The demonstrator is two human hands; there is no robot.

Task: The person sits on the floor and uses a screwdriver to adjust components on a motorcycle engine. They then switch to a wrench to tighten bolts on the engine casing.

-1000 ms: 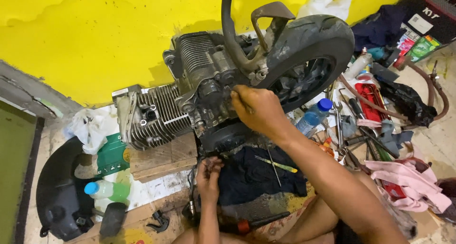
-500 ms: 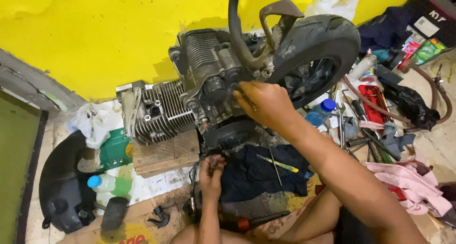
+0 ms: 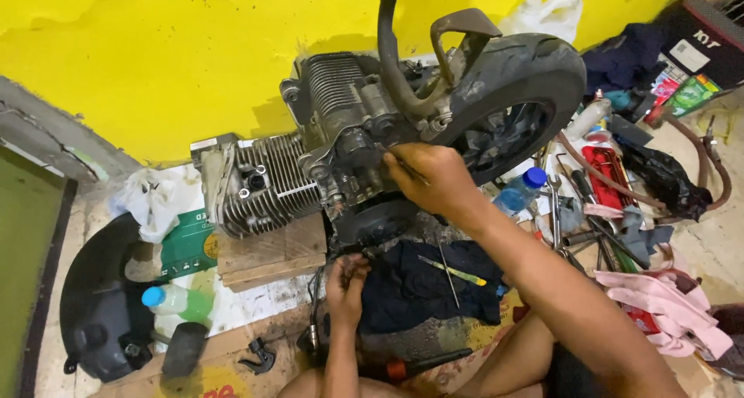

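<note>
Far left on the floor lies a black plastic cover, and beside it a clear bottle with a blue cap and a black mallet. A white rag and a green carton sit just behind them, against the yellow wall.

Next comes the engine, its finned cylinder pointing left and resting on a wooden block. It is joined on the right to a rear wheel with a dark tyre.

The person sits right in front of it. The left hand is low, under the engine casing, fingers curled around a bunch of black cables there; how firmly it holds them I cannot tell. The right hand is up on the side of the engine, clenched around a thin tool whose tip presses against the casing.

Below that arm a dark cloth is spread on the floor, with a yellow-handled screwdriver lying on it.

Further right, past the wheel, are a small bottle with a blue cap, spanners, a red tool case, a brown hose and a pink cloth.
</note>
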